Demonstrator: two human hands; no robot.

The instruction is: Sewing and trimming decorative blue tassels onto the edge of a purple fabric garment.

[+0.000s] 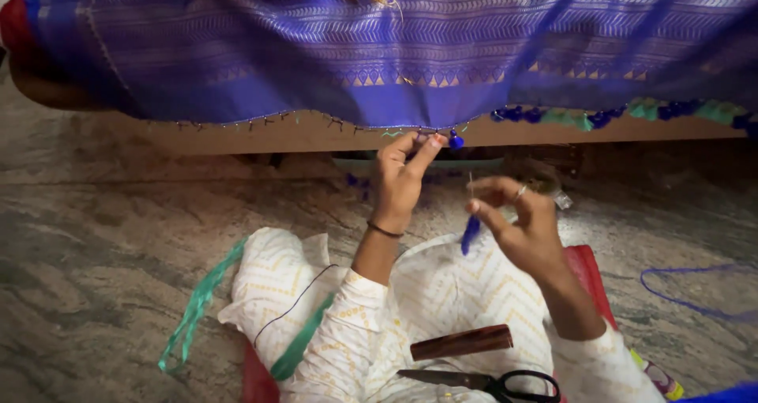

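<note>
- Grey stone floor [103, 237]; purple cloth [395, 56] hangs above
- left hand [399, 178] fingers pinch a blue tassel [455, 142] at the hem
- right hand [521, 225] fingers pinch a needle [471, 186] and blue thread [470, 234]; the thread could tangle, or the needle could prick

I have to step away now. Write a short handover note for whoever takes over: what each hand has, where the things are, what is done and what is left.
Left hand: pinching the hem of the purple cloth beside a blue pompom.
Right hand: holding a thin needle upright, with a blue tassel of thread hanging below the fingers.
On the lap: black-handled scissors and a brown wooden case. Green ribbon trails on the floor to the left.
Done: blue and green pompoms line the hem to the right.
Left: the hem to the left carries only small knots.
</note>
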